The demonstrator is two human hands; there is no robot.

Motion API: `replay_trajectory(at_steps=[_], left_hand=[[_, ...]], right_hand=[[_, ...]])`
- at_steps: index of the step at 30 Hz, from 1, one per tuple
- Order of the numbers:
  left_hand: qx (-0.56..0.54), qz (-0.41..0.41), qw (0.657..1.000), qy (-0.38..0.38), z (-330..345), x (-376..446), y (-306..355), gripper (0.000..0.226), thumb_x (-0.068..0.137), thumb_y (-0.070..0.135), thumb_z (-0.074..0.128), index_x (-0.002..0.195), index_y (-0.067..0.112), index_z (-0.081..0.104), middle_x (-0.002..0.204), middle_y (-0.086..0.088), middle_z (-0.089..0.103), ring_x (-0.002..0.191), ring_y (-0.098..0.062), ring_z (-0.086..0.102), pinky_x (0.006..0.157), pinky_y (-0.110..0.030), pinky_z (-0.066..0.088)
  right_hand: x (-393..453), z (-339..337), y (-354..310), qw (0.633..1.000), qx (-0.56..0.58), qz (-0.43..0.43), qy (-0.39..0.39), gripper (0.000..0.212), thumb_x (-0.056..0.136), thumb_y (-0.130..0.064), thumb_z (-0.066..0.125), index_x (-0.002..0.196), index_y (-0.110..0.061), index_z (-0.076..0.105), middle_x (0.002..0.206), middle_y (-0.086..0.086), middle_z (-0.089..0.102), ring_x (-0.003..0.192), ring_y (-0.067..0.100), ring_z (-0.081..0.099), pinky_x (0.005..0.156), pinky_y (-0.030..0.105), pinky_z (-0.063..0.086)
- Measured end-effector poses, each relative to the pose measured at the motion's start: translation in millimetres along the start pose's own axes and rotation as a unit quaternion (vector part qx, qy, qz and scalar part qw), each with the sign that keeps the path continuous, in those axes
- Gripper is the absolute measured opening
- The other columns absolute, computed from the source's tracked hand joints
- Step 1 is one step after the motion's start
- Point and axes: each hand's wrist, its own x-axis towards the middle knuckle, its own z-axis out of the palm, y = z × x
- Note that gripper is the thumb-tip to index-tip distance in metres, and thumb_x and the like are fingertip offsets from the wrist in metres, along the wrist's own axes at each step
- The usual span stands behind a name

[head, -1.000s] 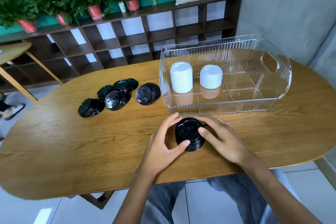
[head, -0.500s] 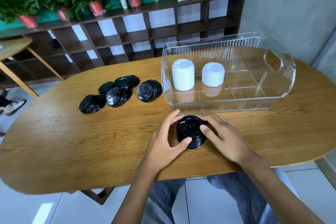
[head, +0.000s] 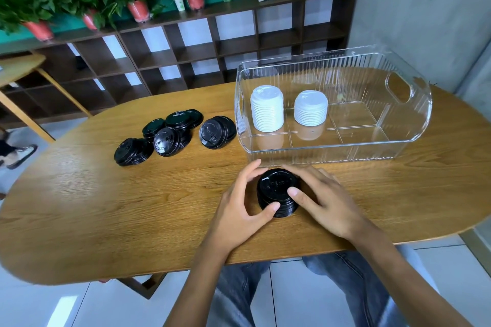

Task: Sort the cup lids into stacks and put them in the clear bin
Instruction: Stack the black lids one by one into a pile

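A stack of black lids (head: 277,192) stands on the wooden table (head: 106,207) just in front of the clear bin (head: 406,141). My left hand (head: 240,214) cups the stack from the left, thumb against its front. My right hand (head: 322,200) holds it from the right, thumb on the top lid. Two stacks of white lids (head: 267,109) (head: 310,107) stand inside the bin's left half. Loose black lids (head: 170,133) lie in overlapping piles on the table to the left of the bin.
The bin's right half holds nothing and has a handle cut-out (head: 398,87). Behind the table runs a dark shelf unit (head: 186,48) with potted plants, a bottle and a cushion on top. A second table (head: 18,66) stands far left.
Both hands have stayed around the black stack with only slight finger shifts. The view has tilted a little, so everything sits slightly lower in frame.
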Motion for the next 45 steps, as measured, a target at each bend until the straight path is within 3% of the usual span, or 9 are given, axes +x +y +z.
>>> replay_trajectory(at_steps=[5,20,29,37,40,43,45], left_hand=[[-0.004,-0.011,1.000,0.000,0,1,-2,0.085,0.084,0.042,0.080,0.154,0.040,0.032,0.142,0.022,0.058,0.137,-0.008,0.052,0.115,-0.035,0.040],[0.026,-0.029,0.999,-0.013,-2,4,-1,0.087,0.074,0.050,0.080,0.150,0.044,0.038,0.130,0.032,0.059,0.128,0.005,0.053,0.103,-0.002,0.030],[0.024,-0.024,0.999,-0.009,-2,2,2,0.080,0.079,0.048,0.077,0.149,0.049,0.038,0.137,0.032,0.054,0.132,0.006,0.049,0.104,-0.001,0.028],[-0.005,-0.023,1.000,-0.015,-1,1,2,0.073,0.086,0.041,0.073,0.150,0.044,0.038,0.143,0.025,0.055,0.136,-0.005,0.051,0.111,-0.014,0.036],[-0.023,-0.011,0.999,0.021,-3,0,2,0.059,0.093,0.040,0.065,0.148,0.034,0.045,0.139,0.020,0.060,0.129,-0.008,0.058,0.107,-0.017,0.041],[-0.030,0.006,0.992,0.124,-7,0,-1,0.039,0.096,0.030,0.062,0.134,0.023,0.060,0.120,0.016,0.071,0.109,-0.010,0.069,0.099,-0.023,0.051],[-0.012,-0.012,0.980,0.198,-15,4,-10,0.031,0.093,0.020,0.063,0.124,0.024,0.064,0.106,0.016,0.074,0.099,-0.006,0.071,0.093,-0.017,0.051]], right_hand=[[0,1,0,1.000,0.005,-0.001,0.011,0.060,0.093,-0.070,0.030,0.146,-0.043,0.041,0.124,-0.024,0.054,0.119,0.003,0.046,0.107,0.036,0.033],[3,1,0,1.000,0.008,0.014,0.017,0.054,0.091,-0.057,0.051,0.140,-0.035,0.052,0.126,-0.018,0.058,0.120,0.007,0.047,0.107,0.037,0.033],[0,2,0,0.999,-0.048,0.006,-0.010,0.063,0.095,-0.066,0.026,0.148,-0.034,0.041,0.130,-0.016,0.055,0.121,0.007,0.044,0.106,0.034,0.031],[-1,1,1,1.000,-0.028,0.005,-0.013,0.071,0.092,-0.074,0.021,0.150,-0.037,0.037,0.134,-0.017,0.054,0.124,0.007,0.044,0.109,0.038,0.032],[-1,1,1,1.000,-0.019,0.008,-0.012,0.073,0.090,-0.077,0.024,0.152,-0.039,0.033,0.139,-0.020,0.051,0.128,0.005,0.042,0.110,0.037,0.031],[-1,0,2,1.000,-0.010,0.009,-0.009,0.078,0.086,-0.081,0.029,0.152,-0.041,0.031,0.142,-0.022,0.048,0.131,0.002,0.039,0.111,0.037,0.030],[-1,0,2,1.000,-0.007,0.008,-0.009,0.080,0.083,-0.084,0.032,0.151,-0.041,0.032,0.142,-0.023,0.048,0.131,0.002,0.038,0.111,0.036,0.030]])
